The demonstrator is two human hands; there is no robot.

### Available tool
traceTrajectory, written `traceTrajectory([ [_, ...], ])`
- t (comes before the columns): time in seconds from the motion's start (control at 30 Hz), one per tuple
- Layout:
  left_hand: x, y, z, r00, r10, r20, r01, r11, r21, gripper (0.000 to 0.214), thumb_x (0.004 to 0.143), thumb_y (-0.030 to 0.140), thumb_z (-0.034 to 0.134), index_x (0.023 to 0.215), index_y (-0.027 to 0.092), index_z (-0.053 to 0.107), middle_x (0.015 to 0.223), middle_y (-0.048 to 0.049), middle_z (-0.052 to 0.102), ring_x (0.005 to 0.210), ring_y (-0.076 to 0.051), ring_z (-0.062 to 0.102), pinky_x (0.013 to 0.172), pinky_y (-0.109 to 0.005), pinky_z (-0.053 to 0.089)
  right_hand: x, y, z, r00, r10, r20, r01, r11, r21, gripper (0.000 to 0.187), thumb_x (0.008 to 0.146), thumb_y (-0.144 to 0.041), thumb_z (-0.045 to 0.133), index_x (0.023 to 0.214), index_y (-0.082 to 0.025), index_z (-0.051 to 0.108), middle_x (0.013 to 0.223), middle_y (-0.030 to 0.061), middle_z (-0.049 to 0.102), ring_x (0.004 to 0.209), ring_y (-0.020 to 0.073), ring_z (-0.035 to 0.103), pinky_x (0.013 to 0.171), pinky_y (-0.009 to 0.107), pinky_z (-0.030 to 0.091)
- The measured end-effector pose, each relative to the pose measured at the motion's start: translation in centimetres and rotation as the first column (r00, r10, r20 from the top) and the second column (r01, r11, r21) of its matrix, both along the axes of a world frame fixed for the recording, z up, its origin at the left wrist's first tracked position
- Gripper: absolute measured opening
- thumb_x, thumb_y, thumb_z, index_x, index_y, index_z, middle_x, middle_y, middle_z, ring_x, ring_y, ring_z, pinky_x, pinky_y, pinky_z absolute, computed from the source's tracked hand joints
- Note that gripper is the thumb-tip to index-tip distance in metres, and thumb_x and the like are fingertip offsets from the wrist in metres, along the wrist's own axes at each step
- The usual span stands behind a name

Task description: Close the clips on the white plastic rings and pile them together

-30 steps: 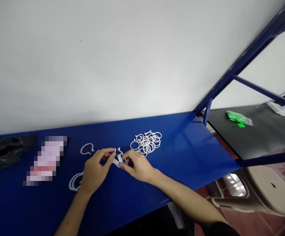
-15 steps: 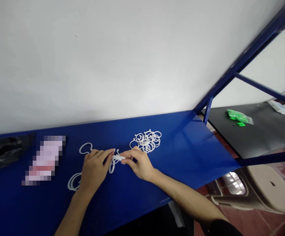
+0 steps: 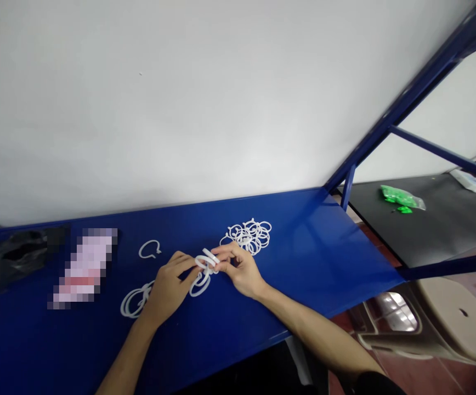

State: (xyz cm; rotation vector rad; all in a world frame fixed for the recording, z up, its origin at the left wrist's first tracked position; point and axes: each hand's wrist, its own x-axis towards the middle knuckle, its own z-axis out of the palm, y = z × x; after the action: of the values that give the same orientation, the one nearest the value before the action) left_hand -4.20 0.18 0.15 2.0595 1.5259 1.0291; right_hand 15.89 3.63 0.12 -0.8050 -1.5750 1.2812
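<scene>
Above the blue tabletop (image 3: 312, 241), my left hand (image 3: 170, 288) and my right hand (image 3: 242, 272) meet over a few white plastic curtain rings (image 3: 205, 260). My right hand pinches these rings between thumb and fingers. The left thumb and fingertips close on their near side. One more curtain ring (image 3: 199, 287) hangs or lies just below the fingers; I cannot tell whether it is linked to the others. Behind my right hand is a pile of curtain rings (image 3: 258, 236). A single open ring (image 3: 151, 249) lies beyond my left hand, and several rings (image 3: 131, 303) lie beside its wrist.
A blurred-out pink packet (image 3: 85, 266) and a black plastic bag (image 3: 11, 260) lie at the left. White wall (image 3: 221, 109) rises behind the table. To the right are a blue metal frame (image 3: 402, 107), a black table (image 3: 419, 225) with a green bag (image 3: 400, 196), and a beige stool (image 3: 455, 312).
The held rings have been turned and lifted slightly, showing their loops more openly. My left hand has shifted a little right, uncovering more of the single ring. The view has moved slightly.
</scene>
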Motion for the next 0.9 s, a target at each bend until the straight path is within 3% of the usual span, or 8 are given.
traceTrajectory([
  [0.27,0.8,-0.1,0.2,0.998,-0.044,0.054,0.046,0.998,-0.038,0.019,0.091,0.030,0.060,0.095,0.027,0.079,0.087,-0.0034,0.076,0.085,-0.019,0.064,0.077,-0.033,0.056,0.3,-0.6,0.8,0.995,-0.079,0.054,0.073,0.991,0.111,0.022,0.091,-0.038,0.072,0.109,-0.025,0.072,0.079,0.0013,0.077,0.083,0.0200,0.068,0.078,0.035,0.052],
  [0.53,1.1,-0.2,0.3,1.000,-0.020,-0.018,0.022,0.993,0.114,0.023,0.096,0.028,0.057,0.087,0.026,0.078,0.082,-0.0036,0.072,0.082,-0.018,0.058,0.076,-0.033,0.052,0.1,-1.2,1.0,0.983,-0.166,0.084,0.137,0.953,0.271,0.018,0.091,-0.037,0.072,0.107,-0.027,0.073,0.085,0.0012,0.079,0.082,0.0207,0.065,0.079,0.038,0.053],
  [0.73,2.1,-0.4,-1.1,0.981,-0.066,-0.183,0.106,0.971,0.214,0.026,0.097,0.019,0.052,0.082,0.023,0.074,0.079,-0.0033,0.069,0.079,-0.019,0.056,0.074,-0.033,0.048,0.3,-1.5,0.4,0.971,-0.194,0.138,0.098,0.853,0.512,0.018,0.099,-0.032,0.061,0.112,-0.031,0.073,0.089,0.0008,0.079,0.075,0.0200,0.061,0.074,0.038,0.053],
  [0.83,1.7,-0.4,-1.3,0.950,0.008,-0.311,0.071,0.968,0.240,0.025,0.097,0.019,0.052,0.084,0.022,0.074,0.082,-0.0041,0.069,0.082,-0.021,0.056,0.076,-0.036,0.045,0.5,-1.3,0.2,0.967,-0.203,0.151,0.083,0.819,0.567,0.019,0.100,-0.029,0.059,0.115,-0.031,0.071,0.094,0.0012,0.079,0.076,0.0199,0.062,0.076,0.039,0.052],
  [0.9,0.9,-0.4,-1.1,0.917,0.109,-0.384,-0.013,0.970,0.243,0.025,0.098,0.023,0.051,0.090,0.022,0.075,0.083,-0.0048,0.069,0.082,-0.022,0.055,0.078,-0.037,0.043,0.7,-1.0,0.2,0.962,-0.188,0.196,0.034,0.801,0.597,0.020,0.101,-0.026,0.057,0.116,-0.031,0.070,0.097,0.0012,0.079,0.078,0.0196,0.062,0.078,0.039,0.051],
])
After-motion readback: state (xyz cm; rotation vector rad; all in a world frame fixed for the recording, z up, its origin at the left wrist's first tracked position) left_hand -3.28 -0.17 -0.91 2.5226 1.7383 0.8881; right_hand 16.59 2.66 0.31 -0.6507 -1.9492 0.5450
